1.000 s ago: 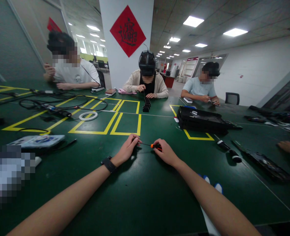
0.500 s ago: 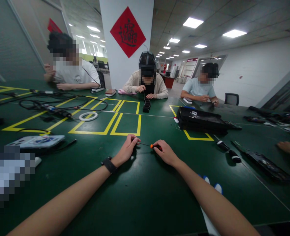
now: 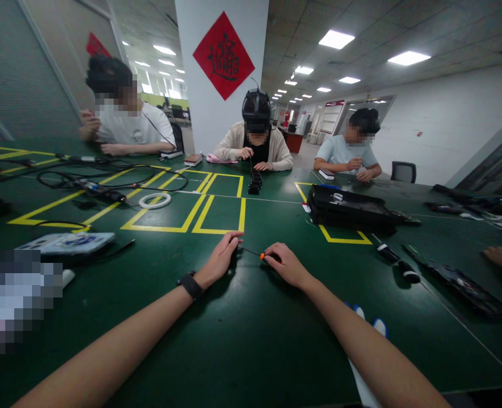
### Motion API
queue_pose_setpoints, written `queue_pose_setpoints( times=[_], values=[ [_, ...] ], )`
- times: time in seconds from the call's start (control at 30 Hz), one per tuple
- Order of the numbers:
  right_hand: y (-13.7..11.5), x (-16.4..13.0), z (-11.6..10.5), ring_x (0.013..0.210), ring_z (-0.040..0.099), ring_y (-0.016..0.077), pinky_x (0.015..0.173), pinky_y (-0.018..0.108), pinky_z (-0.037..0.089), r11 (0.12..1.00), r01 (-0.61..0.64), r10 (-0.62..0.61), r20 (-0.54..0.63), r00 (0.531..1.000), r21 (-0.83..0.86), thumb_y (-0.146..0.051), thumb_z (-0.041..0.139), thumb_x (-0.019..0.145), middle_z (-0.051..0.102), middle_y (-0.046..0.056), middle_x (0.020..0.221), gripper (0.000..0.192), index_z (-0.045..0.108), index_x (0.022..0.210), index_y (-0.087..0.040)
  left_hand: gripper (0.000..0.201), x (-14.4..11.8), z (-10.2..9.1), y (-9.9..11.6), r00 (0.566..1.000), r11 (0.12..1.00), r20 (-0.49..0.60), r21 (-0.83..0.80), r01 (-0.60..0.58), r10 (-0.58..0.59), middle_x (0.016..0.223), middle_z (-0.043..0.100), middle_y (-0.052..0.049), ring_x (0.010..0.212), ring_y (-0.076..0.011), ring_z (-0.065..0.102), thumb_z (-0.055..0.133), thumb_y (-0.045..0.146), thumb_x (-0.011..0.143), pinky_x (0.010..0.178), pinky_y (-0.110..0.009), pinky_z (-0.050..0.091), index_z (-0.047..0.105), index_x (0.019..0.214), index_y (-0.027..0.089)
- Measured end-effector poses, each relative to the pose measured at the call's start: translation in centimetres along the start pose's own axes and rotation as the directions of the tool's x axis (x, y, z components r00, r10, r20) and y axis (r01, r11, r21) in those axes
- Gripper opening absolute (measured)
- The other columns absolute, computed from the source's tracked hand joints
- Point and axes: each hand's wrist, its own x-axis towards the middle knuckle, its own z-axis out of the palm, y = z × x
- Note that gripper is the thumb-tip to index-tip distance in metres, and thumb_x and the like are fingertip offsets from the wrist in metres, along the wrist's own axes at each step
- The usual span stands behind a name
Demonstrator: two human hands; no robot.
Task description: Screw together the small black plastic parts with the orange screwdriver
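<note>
A thin-shafted screwdriver (image 3: 251,251) spans the gap between my hands, just above the green table. My right hand (image 3: 285,265) is closed round its handle, which has an orange collar; most of the handle is hidden by the fingers. At the other end, the shaft's tip meets the thumb and fingers of my left hand (image 3: 223,258). Those fingers are fairly straight and held together, with the thumb close below, and they hide the tip. Whether some small part also lies under them cannot be seen.
Yellow tape outlines (image 3: 219,231) and a white ring (image 3: 155,200) lie ahead. Cables and a phone-like device (image 3: 70,243) are leftward. To the right are a black case (image 3: 348,207), black cylinders (image 3: 406,272) and a circuit board (image 3: 463,286). Several people sit around; one works over black blocks (image 3: 254,184).
My left fingers have straightened slightly near the shaft's tip. The screwdriver tilts a bit more, its handle end lower. The right hand keeps its hold, and the camera view has shifted slightly.
</note>
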Motion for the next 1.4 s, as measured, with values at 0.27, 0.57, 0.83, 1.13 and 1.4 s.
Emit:
queue_pose_setpoints(
  times=[0.27, 0.57, 0.83, 1.13, 1.4],
  values=[
    [0.33, -0.05, 0.13, 0.087, 0.049, 0.0167, 0.078, 0.031, 0.039, 0.999, -0.039, 0.040, -0.043, 0.998, 0.017, -0.027, 0.059, 0.077, 0.056, 0.004, 0.092, 0.018, 0.056, 0.092, -0.018, 0.033, 0.23, 0.16, 0.03, 0.999, 1.000, 0.046, 0.000, -0.006, 0.006, 0.100, 0.056, -0.004, 0.093, -0.0160, 0.052, 0.032, 0.042, 0.087, 0.087, -0.032, 0.039, 0.053, 0.100, 0.020],
    [0.25, 0.20, -0.01, 0.088, 0.049, 0.0164, 0.083, 0.032, 0.038, 0.999, -0.022, 0.023, -0.032, 0.999, 0.036, -0.021, 0.043, 0.086, 0.057, 0.005, 0.089, 0.016, 0.059, 0.086, -0.017, 0.026, 0.35, 0.05, -0.29, 0.999, 0.996, 0.054, 0.084, -0.010, 0.006, 0.095, 0.057, -0.003, 0.087, -0.0164, 0.052, 0.044, 0.041, 0.082, 0.081, -0.031, 0.041, 0.052, 0.095, 0.020],
    [0.30, 0.04, 0.03, 0.089, 0.049, 0.0168, 0.080, 0.032, 0.040, 0.998, -0.054, 0.056, -0.051, 0.997, 0.035, -0.026, 0.052, 0.082, 0.057, 0.005, 0.093, 0.016, 0.057, 0.094, -0.018, 0.022, 0.21, 0.13, 0.09, 0.996, 0.987, 0.080, 0.153, -0.049, 0.037, 0.094, 0.057, -0.003, 0.087, -0.0169, 0.052, 0.048, 0.037, 0.080, 0.082, -0.032, 0.040, 0.052, 0.093, 0.020],
    [0.86, 0.15, 0.22, 0.090, 0.049, 0.0171, 0.083, 0.033, 0.038, 1.000, -0.016, 0.016, -0.068, 0.998, 0.000, -0.023, 0.049, 0.084, 0.057, 0.005, 0.091, 0.012, 0.059, 0.089, -0.018, 0.022, 0.19, 0.07, 0.05, 0.996, 0.987, 0.082, 0.156, -0.049, 0.036, 0.094, 0.057, -0.003, 0.087, -0.0176, 0.053, 0.049, 0.036, 0.079, 0.082, -0.033, 0.040, 0.052, 0.094, 0.020],
    [0.96, 0.07, 0.33, 0.092, 0.048, 0.0169, 0.084, 0.032, 0.037, 1.000, -0.029, 0.029, -0.079, 0.996, 0.003, -0.027, 0.047, 0.086, 0.057, 0.005, 0.093, 0.016, 0.058, 0.093, -0.019, 0.022, 0.16, 0.04, 0.20, 0.995, 0.986, 0.092, 0.159, -0.051, 0.037, 0.093, 0.057, -0.003, 0.086, -0.0175, 0.052, 0.046, 0.038, 0.080, 0.081, -0.032, 0.040, 0.052, 0.092, 0.021]
  ],
)
